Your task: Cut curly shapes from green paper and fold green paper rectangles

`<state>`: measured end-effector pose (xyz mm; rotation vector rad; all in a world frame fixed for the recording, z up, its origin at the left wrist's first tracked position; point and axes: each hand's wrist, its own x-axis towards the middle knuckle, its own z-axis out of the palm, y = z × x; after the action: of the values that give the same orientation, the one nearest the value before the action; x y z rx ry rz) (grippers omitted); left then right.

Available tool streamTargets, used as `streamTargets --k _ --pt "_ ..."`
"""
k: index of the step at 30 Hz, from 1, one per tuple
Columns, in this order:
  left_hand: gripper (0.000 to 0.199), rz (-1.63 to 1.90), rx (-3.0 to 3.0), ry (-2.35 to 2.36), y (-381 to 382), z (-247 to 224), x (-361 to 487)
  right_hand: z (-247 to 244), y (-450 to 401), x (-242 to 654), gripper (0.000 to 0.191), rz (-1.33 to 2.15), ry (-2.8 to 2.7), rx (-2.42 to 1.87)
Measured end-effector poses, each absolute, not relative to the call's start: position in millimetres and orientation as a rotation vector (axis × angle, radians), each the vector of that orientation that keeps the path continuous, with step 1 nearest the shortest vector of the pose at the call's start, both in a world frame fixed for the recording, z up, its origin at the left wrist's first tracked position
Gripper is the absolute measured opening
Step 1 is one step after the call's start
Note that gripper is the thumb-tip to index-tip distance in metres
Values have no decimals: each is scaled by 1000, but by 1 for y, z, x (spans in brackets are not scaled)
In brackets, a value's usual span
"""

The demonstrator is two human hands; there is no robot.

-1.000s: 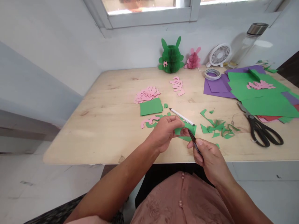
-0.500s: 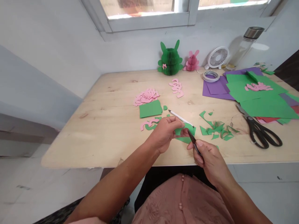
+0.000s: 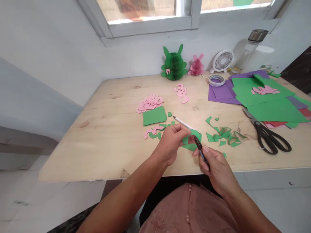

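While my left hand [image 3: 173, 139] pinches a piece of green paper [image 3: 197, 134] between thumb and fingers, my right hand [image 3: 216, 162] is closed around a black tool [image 3: 201, 150]. Head view: the green paper is held over the front part of the table [image 3: 85, 152], with the tool's dark tip at its near edge; I cannot tell whether the two touch. A white pen [image 3: 182, 121] lies just beyond my left hand. To the right, green scraps [image 3: 224, 134] lie in a loose heap, with black-handled scissors [image 3: 259, 127] farther right. Back left, a green card [image 3: 154, 116] lies beside a pile of pink cut-outs [image 3: 150, 103].
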<state>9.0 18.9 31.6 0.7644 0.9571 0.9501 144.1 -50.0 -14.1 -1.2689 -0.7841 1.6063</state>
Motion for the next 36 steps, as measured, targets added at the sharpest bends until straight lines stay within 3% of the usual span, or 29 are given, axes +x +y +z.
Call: streamTargets --k 36 --pt "17 961 783 986 15 29 13 -13 -48 142 44 1499 -845 -1283"
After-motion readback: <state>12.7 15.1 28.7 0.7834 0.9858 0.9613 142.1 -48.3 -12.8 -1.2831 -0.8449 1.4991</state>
